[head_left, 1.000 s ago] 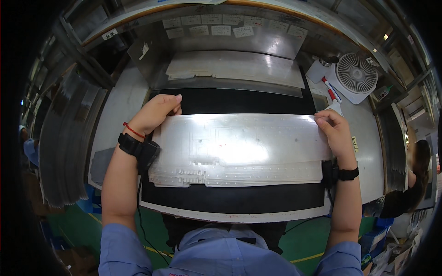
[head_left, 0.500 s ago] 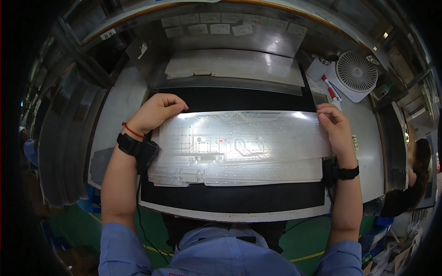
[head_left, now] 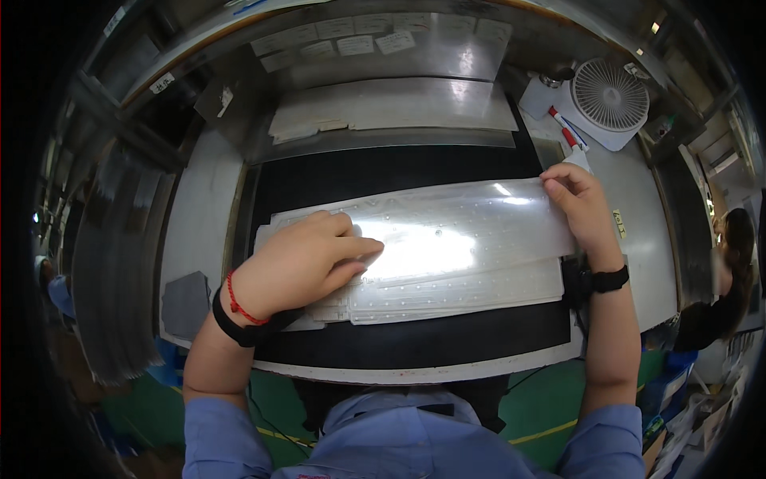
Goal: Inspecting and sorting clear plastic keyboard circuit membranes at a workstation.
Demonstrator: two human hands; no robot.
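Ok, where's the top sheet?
In the head view, the top sheet is mid-picture over the stack on the black mat, its far right corner in the right hand and the left hand over its left part.

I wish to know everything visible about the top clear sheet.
The top clear sheet is long, thin and glossy, seemingly see-through plastic, with bright glare over its middle and small dots showing on or through it. It lies over a stack of similar sheets, leaving the stack's near edge uncovered. The right hand pinches its far right corner; the left hand covers part of its left side, though whether it presses there is unclear.
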